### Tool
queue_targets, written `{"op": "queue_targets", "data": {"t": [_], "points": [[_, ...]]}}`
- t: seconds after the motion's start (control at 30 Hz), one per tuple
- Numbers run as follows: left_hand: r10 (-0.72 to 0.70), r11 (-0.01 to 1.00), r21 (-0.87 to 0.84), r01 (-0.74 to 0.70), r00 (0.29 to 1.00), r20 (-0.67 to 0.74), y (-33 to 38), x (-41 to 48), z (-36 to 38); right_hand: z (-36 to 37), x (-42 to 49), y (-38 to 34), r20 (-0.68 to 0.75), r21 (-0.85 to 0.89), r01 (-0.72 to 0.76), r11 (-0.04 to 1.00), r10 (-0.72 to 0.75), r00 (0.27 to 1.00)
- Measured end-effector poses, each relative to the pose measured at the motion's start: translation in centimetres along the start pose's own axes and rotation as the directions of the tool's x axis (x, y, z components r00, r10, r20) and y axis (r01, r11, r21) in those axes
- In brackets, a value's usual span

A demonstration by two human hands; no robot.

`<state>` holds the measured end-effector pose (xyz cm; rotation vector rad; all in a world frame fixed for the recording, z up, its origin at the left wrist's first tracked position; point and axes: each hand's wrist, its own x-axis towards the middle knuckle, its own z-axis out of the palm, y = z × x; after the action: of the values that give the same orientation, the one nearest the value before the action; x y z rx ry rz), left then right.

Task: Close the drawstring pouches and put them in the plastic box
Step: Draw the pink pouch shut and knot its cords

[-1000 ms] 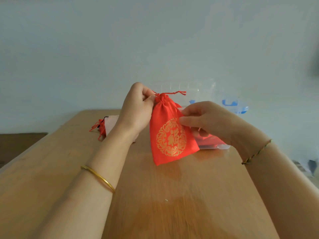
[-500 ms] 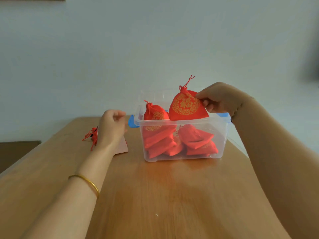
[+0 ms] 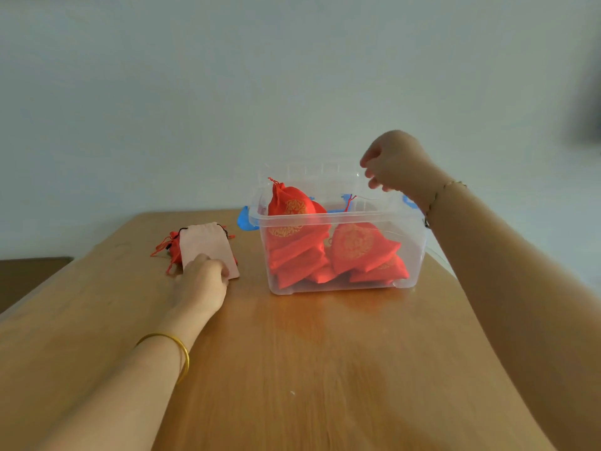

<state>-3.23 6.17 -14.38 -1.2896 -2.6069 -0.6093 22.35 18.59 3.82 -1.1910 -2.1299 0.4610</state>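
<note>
A clear plastic box (image 3: pixel 344 288) with blue latches stands on the wooden table and holds several red drawstring pouches with gold print (image 3: pixel 361 247). My right hand (image 3: pixel 395 162) hovers above the box's right rim, fingers loosely curled, holding nothing. To the left of the box lies a pale pink pouch (image 3: pixel 203 240) on top of a red pouch (image 3: pixel 172 247) with loose red cords. My left hand (image 3: pixel 203 284) rests on the near end of the pink pouch; its fingertips are hidden.
The wooden table (image 3: pixel 309 369) stretches toward me. Its left edge drops to a dark floor area (image 3: pixel 29 275). A pale wall stands right behind the box. The box lid (image 3: pixel 309 172) leans up behind the box.
My right hand carried a red pouch over the box, dropped it inside and has risen without it. My left hand moved down left onto the pink pouch.
</note>
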Motion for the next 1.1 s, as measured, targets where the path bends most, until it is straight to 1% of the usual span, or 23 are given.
{"op": "queue_targets", "data": {"t": [0.07,0.13,0.17,0.2,0.27,0.33,0.37,0.4,0.47,0.5,0.53,0.57,0.6,0.63,0.67,0.7,0.73,0.77,0.8,0.83,0.9,1.0,1.1], "points": [[0.033,0.998,-0.047,-0.033,0.999,-0.004,0.0,-0.2,-0.3,0.6,-2.2,-1.1,0.029,0.214,0.062,0.975,-0.069,0.997],[0.064,0.994,-0.087,-0.064,0.998,-0.008,0.1,-0.7,-0.8,1.3,-4.7,-2.1,0.085,0.444,0.068,0.893,-0.118,0.989],[0.084,0.99,-0.11,-0.084,0.996,-0.006,0.2,-1.0,-1.0,1.8,-6.0,-2.5,0.129,0.508,0.057,0.859,-0.141,0.982],[0.106,0.985,-0.14,-0.103,0.994,0.01,0.4,-1.6,-1.3,2.3,-7.3,-2.9,0.182,0.533,0.048,0.845,-0.17,0.969],[0.154,0.967,-0.216,-0.136,0.986,0.069,1.1,-2.6,-2.2,3.7,-9.4,-3.2,0.289,0.514,0.037,0.857,-0.214,0.933],[0.228,0.942,-0.294,-0.162,0.952,0.205,2.1,-4.1,-3.8,5.9,-10.9,-2.9,0.369,0.466,0.044,0.883,-0.24,0.898],[0.282,0.93,-0.322,-0.178,0.907,0.313,2.7,-5.0,-4.8,7.1,-11.4,-2.5,0.389,0.421,0.074,0.904,-0.253,0.886],[0.328,0.919,-0.35,-0.179,0.84,0.431,3.3,-5.9,-5.8,8.3,-11.7,-2.1,0.397,0.36,0.118,0.925,-0.267,0.878],[0.4,0.884,-0.455,-0.108,0.677,0.617,4.3,-8.0,-7.5,10.3,-12.4,-1.1,0.418,0.253,0.194,0.948,-0.288,0.862],[0.43,0.853,-0.521,-0.035,0.614,0.662,4.4,-8.7,-7.9,11.1,-12.8,-0.7,0.436,0.228,0.213,0.95,-0.295,0.85],[0.448,0.816,-0.578,0.029,0.6,0.663,4.4,-9.0,-8.1,11.5,-13.0,-0.3,0.453,0.21,0.226,0.951,-0.299,0.84],[0.438,0.785,-0.615,0.072,0.638,0.633,4.1,-9.2,-8.0,11.9,-13.5,0.1,0.467,0.193,0.235,0.953,-0.3,0.832],[0.396,0.769,-0.635,0.07,0.727,0.56,3.8,-9.0,-7.7,12.2,-13.8,0.4,0.474,0.179,0.241,0.954,-0.299,0.828],[0.328,0.781,-0.624,0.024,0.834,0.443,3.3,-8.3,-7.1,12.3,-14.0,0.8,0.477,0.17,0.242,0.955,-0.295,0.828],[0.255,0.821,-0.571,-0.032,0.914,0.316,2.8,-7.5,-6.4,12.4,-14.1,1.1,0.476,0.166,0.244,0.956,-0.294,0.829],[0.189,0.886,-0.458,-0.071,0.958,0.216,2.2,-6.6,-5.5,12.4,-14.2,1.4,0.475,0.161,0.251,0.955,-0.298,0.828],[0.135,0.951,-0.299,-0.076,0.974,0.181,1.8,-6.1,-4.7,12.4,-14.2,1.7,0.48,0.158,0.259,0.953,-0.304,0.823],[0.099,0.985,-0.158,-0.07,0.977,0.187,1.6,-5.8,-4.2,12.3,-14.2,1.9,0.491,0.158,0.268,0.95,-0.311,0.814],[0.081,0.995,-0.078,-0.066,0.976,0.2,1.4,-5.7,-3.7,12.2,-14.3,2.0,0.501,0.164,0.278,0.947,-0.323,0.803],[0.084,0.996,-0.057,-0.073,0.973,0.217,1.3,-5.8,-3.4,12.2,-14.2,2.2,0.505,0.175,0.283,0.943,-0.332,0.796],[0.126,0.985,-0.142,-0.095,0.967,0.223,1.8,-6.3,-3.4,11.9,-14.2,2.5,0.487,0.218,0.257,0.942,-0.333,0.807],[0.231,0.942,-0.299,-0.153,0.941,0.246,2.9,-7.1,-3.8,11.1,-13.7,3.4,0.385,0.219,0.202,0.955,-0.275,0.881],[0.366,0.871,-0.413,-0.266,0.912,0.185,4.3,-7.7,-4.3,10.4,-12.8,4.4,0.265,0.241,0.141,0.96,-0.205,0.942]]}}
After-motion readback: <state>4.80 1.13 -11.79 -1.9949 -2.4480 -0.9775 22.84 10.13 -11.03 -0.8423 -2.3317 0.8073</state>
